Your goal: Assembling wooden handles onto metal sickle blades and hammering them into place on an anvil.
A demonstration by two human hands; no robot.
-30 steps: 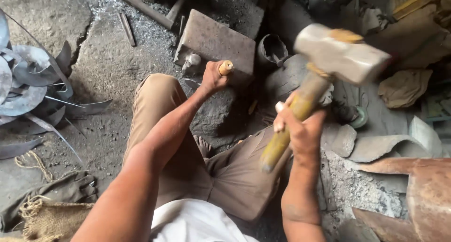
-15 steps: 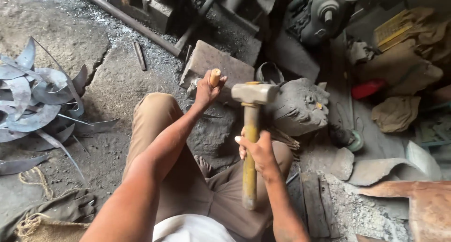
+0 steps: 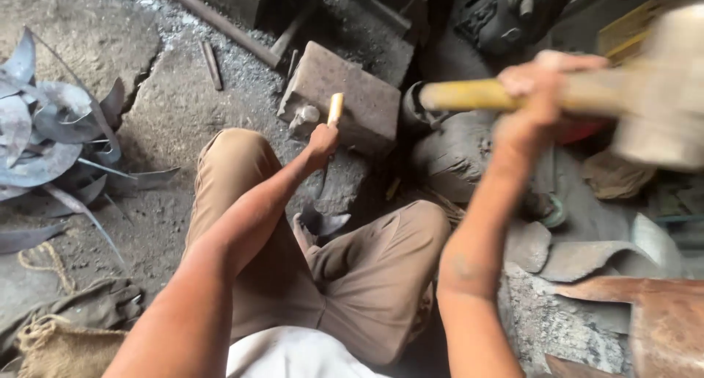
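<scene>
While right hand [image 3: 539,92] grips raised mallet [image 3: 660,92], left hand [image 3: 321,140] clasps wooden-handled tool [image 3: 334,108], beside stone block [image 3: 352,92]

Tan trousers [image 3: 352,275] – creased at the knees – white shirt [image 3: 293,356] (hem only), bare forearms.

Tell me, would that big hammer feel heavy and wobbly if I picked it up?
Probably heavy: the hammer has a big blocky head on a long yellow handle, so most of its weight likely sits at the far end. It would likely tip head-down in a loose grip; the right hand wraps tightly around the handle. The handle looks stiff, not bendy.
</scene>
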